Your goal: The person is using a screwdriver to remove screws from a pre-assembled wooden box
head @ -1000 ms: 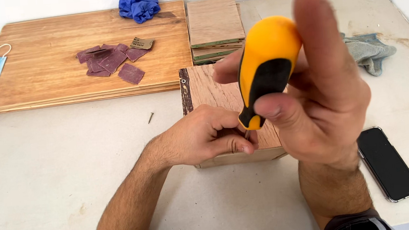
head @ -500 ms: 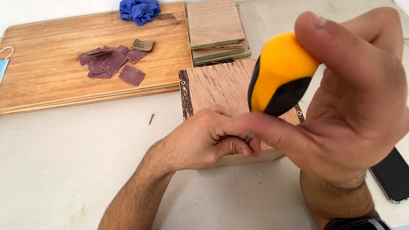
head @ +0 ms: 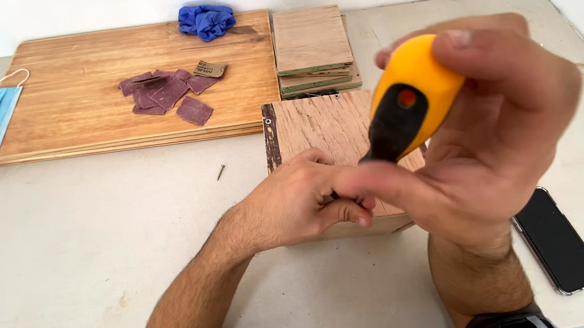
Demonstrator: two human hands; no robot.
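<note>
Both hands stay closed, right hand now twisted round the screwdriver, left hand pinching on the wooden box.

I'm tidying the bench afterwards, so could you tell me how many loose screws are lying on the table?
1: a small dark screw on the pale table, left of the wooden box. Others may be hidden under the hands.

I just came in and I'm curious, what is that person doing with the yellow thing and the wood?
A person is working a yellow and black screwdriver with the right hand, its tip down at a small wooden box on the table. The left hand rests on the box near the tip. A loose screw lies on the table, and a dark phone sits to the right.
</note>
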